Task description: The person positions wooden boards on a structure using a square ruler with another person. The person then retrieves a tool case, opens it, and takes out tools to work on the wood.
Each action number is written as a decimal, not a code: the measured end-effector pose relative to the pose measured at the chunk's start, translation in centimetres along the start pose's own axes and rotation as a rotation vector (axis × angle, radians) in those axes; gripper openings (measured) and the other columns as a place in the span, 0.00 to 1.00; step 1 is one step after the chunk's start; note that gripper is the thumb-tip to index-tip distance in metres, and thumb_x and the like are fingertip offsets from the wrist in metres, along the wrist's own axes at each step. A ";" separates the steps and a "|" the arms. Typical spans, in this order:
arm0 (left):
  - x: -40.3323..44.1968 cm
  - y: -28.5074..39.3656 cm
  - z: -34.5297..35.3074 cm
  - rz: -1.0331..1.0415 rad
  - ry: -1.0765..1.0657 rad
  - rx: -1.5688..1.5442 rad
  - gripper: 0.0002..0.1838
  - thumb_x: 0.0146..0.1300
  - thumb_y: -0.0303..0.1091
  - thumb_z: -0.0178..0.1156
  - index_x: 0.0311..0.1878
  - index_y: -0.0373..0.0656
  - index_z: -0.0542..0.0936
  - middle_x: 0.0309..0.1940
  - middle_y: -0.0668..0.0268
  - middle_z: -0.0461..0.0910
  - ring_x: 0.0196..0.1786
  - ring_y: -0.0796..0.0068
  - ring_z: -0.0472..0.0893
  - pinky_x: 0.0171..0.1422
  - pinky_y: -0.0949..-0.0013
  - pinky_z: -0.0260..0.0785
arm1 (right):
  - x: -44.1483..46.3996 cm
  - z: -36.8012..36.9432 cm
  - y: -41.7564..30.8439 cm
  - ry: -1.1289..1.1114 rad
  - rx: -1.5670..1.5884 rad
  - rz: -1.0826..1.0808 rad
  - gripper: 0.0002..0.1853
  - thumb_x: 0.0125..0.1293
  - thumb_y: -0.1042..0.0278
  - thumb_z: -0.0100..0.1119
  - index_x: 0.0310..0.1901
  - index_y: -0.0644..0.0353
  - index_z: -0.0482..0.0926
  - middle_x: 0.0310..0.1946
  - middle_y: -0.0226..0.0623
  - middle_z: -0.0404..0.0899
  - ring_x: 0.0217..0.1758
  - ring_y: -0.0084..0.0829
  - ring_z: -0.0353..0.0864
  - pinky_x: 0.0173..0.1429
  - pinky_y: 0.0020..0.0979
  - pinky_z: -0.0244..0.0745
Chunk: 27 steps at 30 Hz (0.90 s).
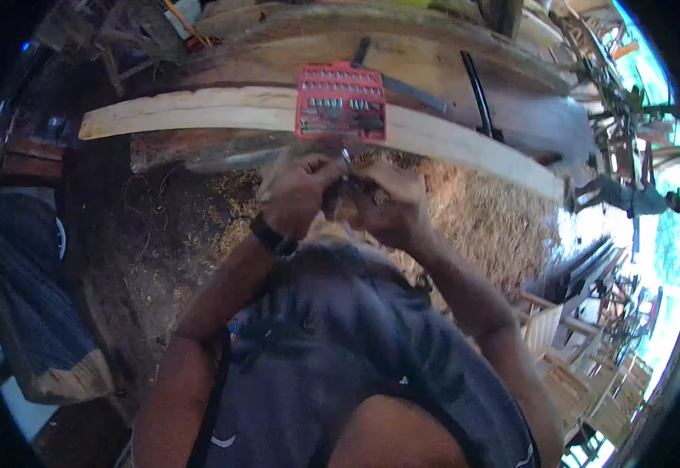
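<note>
Just beyond the fingers, a red socket case lies open on a plank, likely for easy reach; left hand seemingly pinches a shiny piece, right hand curls, grasp unclear.

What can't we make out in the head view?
All head view:
- Metal piece between left hand and right hand: exact type; blurred, partly behind fingers.
- Markings on small tools in red case: too small.
- Plank stretch under red case: covered by it.
- Far person's hands: too small.
</note>
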<state>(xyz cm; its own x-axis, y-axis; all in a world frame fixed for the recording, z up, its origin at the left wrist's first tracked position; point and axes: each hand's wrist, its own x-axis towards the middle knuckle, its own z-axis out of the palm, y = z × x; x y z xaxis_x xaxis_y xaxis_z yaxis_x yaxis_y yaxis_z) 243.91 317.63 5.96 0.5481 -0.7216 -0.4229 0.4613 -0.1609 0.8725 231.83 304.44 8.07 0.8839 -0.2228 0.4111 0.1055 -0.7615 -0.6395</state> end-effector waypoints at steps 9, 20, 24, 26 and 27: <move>-0.6 4.4 -2.2 0.040 0.031 0.209 0.17 0.70 0.45 0.64 0.45 0.37 0.81 0.35 0.65 0.84 0.37 0.81 0.82 0.40 0.72 0.76 | 3.5 2.6 1.8 -0.260 1.190 0.833 0.10 0.71 0.75 0.55 0.51 0.67 0.76 0.40 0.40 0.82 0.36 0.31 0.85 0.44 0.33 0.83; 10.6 -1.2 -22.7 0.433 0.268 0.479 0.17 0.70 0.45 0.64 0.40 0.39 0.76 0.22 0.66 0.73 0.24 0.73 0.72 0.31 0.66 0.67 | 20.0 13.9 8.8 -0.698 0.671 0.714 0.13 0.75 0.69 0.50 0.55 0.67 0.73 0.38 0.45 0.83 0.38 0.36 0.85 0.43 0.38 0.81; 19.2 -3.0 -36.7 0.460 0.657 0.901 0.14 0.67 0.42 0.64 0.42 0.40 0.77 0.34 0.55 0.77 0.38 0.56 0.77 0.44 0.53 0.71 | 31.0 19.0 14.1 -0.709 -0.242 0.251 0.17 0.74 0.65 0.53 0.57 0.66 0.71 0.41 0.53 0.83 0.44 0.47 0.86 0.47 0.46 0.78; 23.7 -3.8 -41.6 0.594 0.736 1.198 0.13 0.65 0.41 0.63 0.43 0.41 0.77 0.39 0.55 0.78 0.44 0.50 0.77 0.48 0.48 0.70 | 36.2 22.3 16.8 -0.691 -0.416 0.167 0.19 0.73 0.64 0.54 0.60 0.65 0.70 0.44 0.56 0.82 0.49 0.50 0.85 0.51 0.49 0.77; 25.3 -3.8 -43.5 0.605 0.690 1.297 0.13 0.65 0.40 0.63 0.43 0.41 0.76 0.40 0.55 0.78 0.45 0.48 0.76 0.49 0.47 0.69 | 38.9 24.4 18.9 -0.688 -0.485 0.096 0.20 0.73 0.65 0.53 0.61 0.65 0.70 0.44 0.57 0.82 0.50 0.52 0.85 0.51 0.50 0.77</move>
<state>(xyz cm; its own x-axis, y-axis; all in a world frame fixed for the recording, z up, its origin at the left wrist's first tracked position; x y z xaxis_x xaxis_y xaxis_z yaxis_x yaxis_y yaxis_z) 286.37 329.25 -18.72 0.7862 -0.5166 0.3391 -0.6176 -0.6766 0.4011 279.30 296.23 -3.85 0.9759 0.0007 -0.2182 -0.0524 -0.9701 -0.2372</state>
